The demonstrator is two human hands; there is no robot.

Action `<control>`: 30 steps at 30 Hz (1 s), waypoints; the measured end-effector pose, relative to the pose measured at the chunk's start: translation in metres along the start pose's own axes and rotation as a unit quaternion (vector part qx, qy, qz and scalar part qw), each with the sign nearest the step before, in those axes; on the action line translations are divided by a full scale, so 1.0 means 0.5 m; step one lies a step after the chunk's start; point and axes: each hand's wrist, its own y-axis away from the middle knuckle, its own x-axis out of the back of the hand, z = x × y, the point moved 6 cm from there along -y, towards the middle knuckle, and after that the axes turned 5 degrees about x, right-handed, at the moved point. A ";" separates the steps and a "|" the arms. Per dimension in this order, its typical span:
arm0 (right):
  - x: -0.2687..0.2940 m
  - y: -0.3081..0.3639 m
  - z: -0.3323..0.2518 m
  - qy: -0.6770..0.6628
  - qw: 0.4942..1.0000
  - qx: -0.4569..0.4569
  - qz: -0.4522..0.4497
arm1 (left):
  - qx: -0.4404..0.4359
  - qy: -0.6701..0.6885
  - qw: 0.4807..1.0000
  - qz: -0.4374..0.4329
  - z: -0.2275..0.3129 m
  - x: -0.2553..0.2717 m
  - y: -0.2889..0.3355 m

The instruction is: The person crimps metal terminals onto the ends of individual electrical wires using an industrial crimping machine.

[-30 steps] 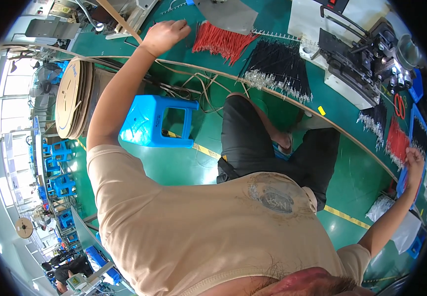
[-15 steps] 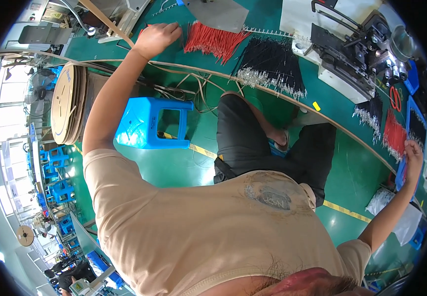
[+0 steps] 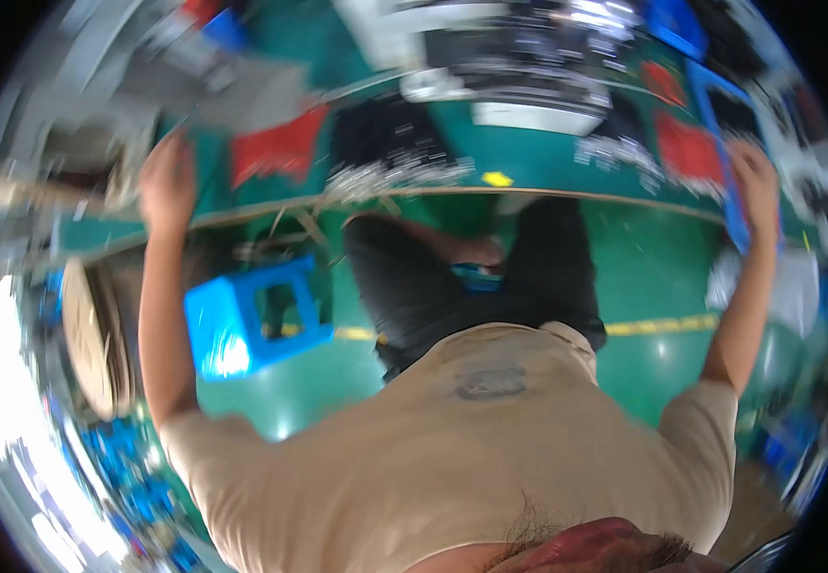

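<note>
At the bench's left part, my left hand [image 3: 168, 186] is closed, its blurred fingers pointing away from me; what they hold, if anything, I cannot make out. Just right of it lies a bundle of red wires [image 3: 278, 148], then a wider bundle of black wires [image 3: 390, 138] with shiny ends toward me. At far right my right hand [image 3: 756, 186] is curled with fingertips together, at the edge of a blue tray [image 3: 737, 224]. A second red wire bundle [image 3: 686, 148] lies beside it, and more black wires [image 3: 621, 134] lie to the left of that.
A dark and white bench machine [image 3: 528, 72] stands at the back middle. A yellow piece [image 3: 497, 179] lies near the front edge of the green bench [image 3: 567, 177]. Below on the left are a blue stool [image 3: 232, 325] and cardboard reels [image 3: 89, 339]. A clear bag [image 3: 788, 286] hangs at right.
My view has turned, so the bench now runs more level across it, with motion blur. My left hand appears lower and further left; my right hand stays by the blue tray.
</note>
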 end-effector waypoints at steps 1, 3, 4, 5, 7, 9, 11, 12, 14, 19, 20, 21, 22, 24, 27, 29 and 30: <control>-0.014 0.001 -0.030 0.008 0.998 0.058 0.017 | 0.076 0.033 0.996 -0.031 0.017 0.014 0.002; -0.018 -0.004 -0.022 -0.002 1.000 -0.007 -0.011 | 0.129 0.155 0.979 -0.017 0.007 0.030 0.032; -0.008 0.010 -0.050 -0.015 0.999 -0.018 0.027 | 0.161 0.139 0.976 -0.039 0.058 0.051 0.021; 0.008 0.020 -0.054 -0.038 0.998 -0.026 0.050 | 0.121 0.130 0.984 -0.008 0.078 0.067 0.025; 0.029 0.031 -0.063 -0.105 0.986 -0.028 0.126 | 0.110 0.200 0.973 0.032 0.148 0.111 0.036; 0.047 0.065 -0.116 -0.132 0.973 -0.006 0.189 | 0.124 0.273 0.953 0.049 0.203 0.125 0.049; 0.044 0.103 -0.169 -0.150 0.965 -0.005 0.213 | 0.165 0.385 0.907 0.046 0.276 0.132 0.064; 0.029 0.123 -0.193 -0.170 0.958 -0.002 0.230 | 0.183 0.437 0.880 0.031 0.326 0.126 0.069; -0.029 0.155 -0.228 -0.236 0.951 0.011 0.198 | 0.213 0.534 0.817 -0.048 0.440 0.088 0.066; -0.212 0.207 -0.337 -0.395 0.917 0.013 0.049 | 0.335 0.805 0.464 -0.155 0.697 -0.011 0.053; -0.237 0.215 -0.351 -0.428 0.903 0.008 0.035 | 0.335 0.806 0.454 -0.181 0.723 -0.022 0.053; -0.262 0.222 -0.360 -0.460 0.888 0.005 0.020 | 0.331 0.806 0.454 -0.187 0.743 -0.034 0.053; -0.279 0.227 -0.363 -0.477 0.879 -0.001 0.019 | 0.324 0.813 0.448 -0.182 0.761 -0.041 0.051; -0.311 0.234 -0.375 -0.491 0.871 -0.019 0.001 | 0.321 0.808 0.463 -0.175 0.770 -0.053 0.054; -0.336 0.237 -0.382 -0.504 0.863 -0.032 -0.021 | 0.319 0.799 0.480 -0.173 0.776 -0.056 0.059; -0.340 0.237 -0.384 -0.515 0.857 -0.027 0.001 | 0.325 0.794 0.484 -0.174 0.775 -0.052 0.060; -0.344 0.237 -0.385 -0.515 0.857 -0.028 0.000 | 0.344 0.799 0.455 -0.190 0.780 -0.052 0.064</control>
